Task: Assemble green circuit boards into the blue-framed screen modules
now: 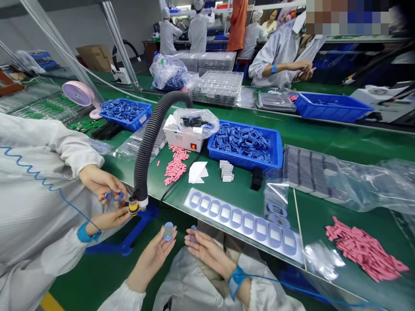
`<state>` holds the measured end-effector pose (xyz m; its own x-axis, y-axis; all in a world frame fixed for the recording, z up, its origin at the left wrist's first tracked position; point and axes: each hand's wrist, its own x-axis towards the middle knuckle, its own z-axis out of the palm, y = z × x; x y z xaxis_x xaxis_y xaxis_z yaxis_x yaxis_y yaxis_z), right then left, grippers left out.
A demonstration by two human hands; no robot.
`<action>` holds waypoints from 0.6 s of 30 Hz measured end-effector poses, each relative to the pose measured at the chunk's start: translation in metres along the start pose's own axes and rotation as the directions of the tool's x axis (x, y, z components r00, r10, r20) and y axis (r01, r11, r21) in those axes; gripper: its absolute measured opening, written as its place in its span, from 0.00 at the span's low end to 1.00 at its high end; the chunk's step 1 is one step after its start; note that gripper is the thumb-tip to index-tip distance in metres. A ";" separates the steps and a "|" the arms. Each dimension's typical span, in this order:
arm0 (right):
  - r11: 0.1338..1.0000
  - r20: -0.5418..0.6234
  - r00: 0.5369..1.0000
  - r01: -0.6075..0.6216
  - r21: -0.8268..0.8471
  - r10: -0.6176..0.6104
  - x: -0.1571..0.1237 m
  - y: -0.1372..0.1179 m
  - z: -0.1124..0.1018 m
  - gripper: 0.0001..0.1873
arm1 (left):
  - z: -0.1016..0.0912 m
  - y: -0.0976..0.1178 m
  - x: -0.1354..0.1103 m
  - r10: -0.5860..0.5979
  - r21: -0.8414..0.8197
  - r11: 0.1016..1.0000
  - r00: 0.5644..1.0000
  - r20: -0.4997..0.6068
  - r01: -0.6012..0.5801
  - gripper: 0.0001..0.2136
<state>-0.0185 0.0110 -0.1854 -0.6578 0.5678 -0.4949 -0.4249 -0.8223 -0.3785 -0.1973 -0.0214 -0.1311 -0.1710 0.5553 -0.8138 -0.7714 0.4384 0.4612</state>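
Observation:
My left hand [154, 252] pinches a small blue oval frame part [167, 231] with a pale centre, held upright below the table edge. My right hand [207, 250] lies palm up beside it, fingers curled lightly on a second small blue part [193, 228] at the fingertips. Both hands hover over my lap. Just beyond, a white strip [241, 221] carries a row of several blue oval frames along the green table's front edge. A blue wrist strap [236, 280] with a cord circles my right wrist.
A co-worker on the left holds a blue ring [114, 196] near a black corrugated hose nozzle [136, 205]. Blue bins [244, 146] of blue parts, pink strips [366, 250], a white box with a red switch [182, 138] and clear bags stand on the table. Other people work at the back.

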 end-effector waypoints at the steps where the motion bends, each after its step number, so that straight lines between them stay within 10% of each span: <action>1: 0.999 0.001 1.000 0.030 0.016 -0.030 -0.012 -0.011 0.002 0.21 | 0.011 -0.005 -0.010 -0.011 -0.002 1.000 1.000 0.019 0.011 0.11; 10: 0.959 0.060 0.959 0.275 0.068 -0.279 -0.119 -0.081 0.037 0.22 | 0.117 -0.041 -0.105 -0.105 -0.064 0.987 0.885 0.454 0.150 0.08; 18: 0.898 0.034 0.897 0.440 0.001 -0.440 -0.163 -0.100 0.037 0.18 | 0.160 -0.064 -0.134 -0.148 -0.086 0.965 0.784 0.603 0.249 0.14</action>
<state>0.1087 -0.0006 -0.0377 -0.4248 0.8699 -0.2506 -0.6715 -0.4885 -0.5572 -0.0272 -0.0104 0.0050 0.3501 0.7967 -0.4927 -0.8395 0.5002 0.2123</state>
